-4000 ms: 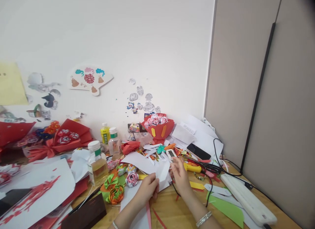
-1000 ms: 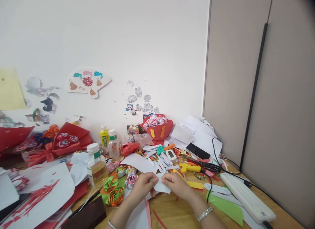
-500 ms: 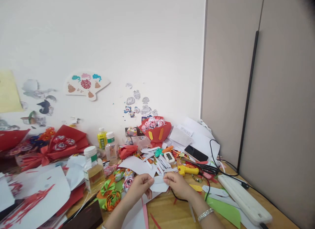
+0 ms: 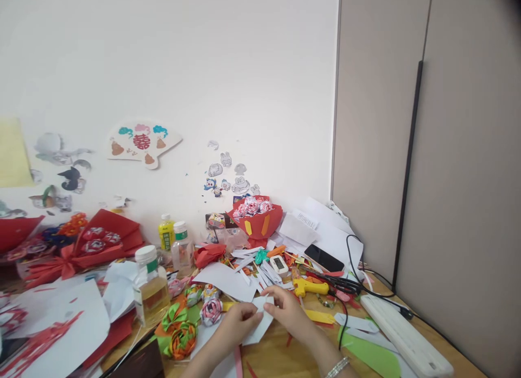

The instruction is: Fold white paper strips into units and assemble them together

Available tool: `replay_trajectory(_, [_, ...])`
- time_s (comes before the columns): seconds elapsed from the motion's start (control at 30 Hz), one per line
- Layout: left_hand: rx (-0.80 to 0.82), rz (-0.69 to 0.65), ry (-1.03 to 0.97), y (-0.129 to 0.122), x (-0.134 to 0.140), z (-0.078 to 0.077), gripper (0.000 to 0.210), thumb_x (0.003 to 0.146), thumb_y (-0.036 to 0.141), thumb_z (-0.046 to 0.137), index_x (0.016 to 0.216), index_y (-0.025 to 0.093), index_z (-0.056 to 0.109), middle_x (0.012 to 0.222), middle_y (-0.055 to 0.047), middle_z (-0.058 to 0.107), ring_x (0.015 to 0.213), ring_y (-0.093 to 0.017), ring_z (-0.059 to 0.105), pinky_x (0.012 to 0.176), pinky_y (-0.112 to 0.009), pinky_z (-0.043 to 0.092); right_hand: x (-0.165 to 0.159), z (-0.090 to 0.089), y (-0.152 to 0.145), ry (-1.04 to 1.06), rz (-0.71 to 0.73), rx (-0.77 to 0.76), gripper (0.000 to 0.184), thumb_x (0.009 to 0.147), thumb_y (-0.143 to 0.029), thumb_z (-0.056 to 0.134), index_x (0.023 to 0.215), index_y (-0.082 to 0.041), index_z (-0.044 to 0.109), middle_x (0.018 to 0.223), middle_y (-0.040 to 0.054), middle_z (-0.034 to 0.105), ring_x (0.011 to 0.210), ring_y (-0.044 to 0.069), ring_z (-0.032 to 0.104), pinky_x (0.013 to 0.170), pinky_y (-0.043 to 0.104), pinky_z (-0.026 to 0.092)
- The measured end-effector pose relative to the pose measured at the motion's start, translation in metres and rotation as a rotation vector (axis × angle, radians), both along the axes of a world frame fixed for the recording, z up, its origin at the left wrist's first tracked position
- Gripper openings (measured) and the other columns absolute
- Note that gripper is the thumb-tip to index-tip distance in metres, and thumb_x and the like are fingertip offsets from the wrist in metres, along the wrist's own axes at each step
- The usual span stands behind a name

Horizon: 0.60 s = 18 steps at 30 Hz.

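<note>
Between my hands is a small piece of white paper (image 4: 262,325), held slanted just above the table. My left hand (image 4: 241,321) is closed on its left edge, thumb pointing right. At its upper edge my right hand (image 4: 285,308) pinches the sheet between thumb and fingers; a bracelet circles that wrist. Left of my hands lie folded paper flowers: a pink-and-white one (image 4: 211,311) and an orange-and-green one (image 4: 182,340). A yellow glue gun (image 4: 311,287) rests beyond my right hand.
A bottle of amber liquid (image 4: 151,291) stands at left. Paper strips, a white timer (image 4: 279,265) and a phone (image 4: 324,257) lie behind. A red paper bouquet (image 4: 258,226) stands against the wall. Cables and a white power strip (image 4: 407,334) occupy the right.
The white paper has turned from nearly level to slanted. My right hand has shifted left to its upper edge, so my hands are closer together. The view has shifted slightly.
</note>
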State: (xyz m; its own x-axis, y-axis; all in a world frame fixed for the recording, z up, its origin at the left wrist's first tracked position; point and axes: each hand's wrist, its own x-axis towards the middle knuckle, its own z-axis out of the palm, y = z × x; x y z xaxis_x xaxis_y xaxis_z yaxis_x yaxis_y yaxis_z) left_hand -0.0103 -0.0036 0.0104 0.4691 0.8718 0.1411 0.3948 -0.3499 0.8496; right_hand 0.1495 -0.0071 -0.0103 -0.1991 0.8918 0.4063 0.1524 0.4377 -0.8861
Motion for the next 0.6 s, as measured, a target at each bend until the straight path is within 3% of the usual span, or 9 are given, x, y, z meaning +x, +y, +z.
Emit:
replay_trajectory(0.13, [-0.136,0.154,-0.166,0.009,0.001,-0.005,0.041,0.058,0.059,0.052,0.060,0.018,0.045,0.035,0.009,0.038,0.028,-0.008,0.038,0.031,-0.019,0.025,-0.003,-0.009,0.005,0.169,0.052,-0.107,0.037,0.071,-0.039,0.055,0.101,-0.020,0.045,0.078,0.0004,0.051,0.055,0.010,0.051,0.052,0.023,0.041])
replay_trajectory(0.33, [-0.365,0.183,-0.434,0.011,0.004,-0.007,0.051,0.044,0.055,0.066,0.071,0.017,0.046,0.042,0.001,0.058,0.040,-0.014,0.057,0.043,-0.024,0.044,-0.014,-0.012,0.001,0.116,0.105,-0.156,0.026,0.070,-0.038,0.055,0.085,-0.017,0.051,0.062,-0.0027,0.048,0.053,0.011,0.050,0.051,0.024,0.041])
replay_trajectory(0.6, [-0.331,0.182,-0.527,0.011,-0.004,0.000,0.043,0.053,0.053,0.063,0.069,0.017,0.044,0.044,0.003,0.057,0.039,-0.013,0.057,0.041,-0.022,0.043,-0.001,-0.009,0.010,0.122,0.012,-0.171,0.020,0.068,-0.035,0.054,0.076,-0.016,0.055,0.055,-0.0039,0.047,0.047,0.009,0.046,0.042,0.020,0.036])
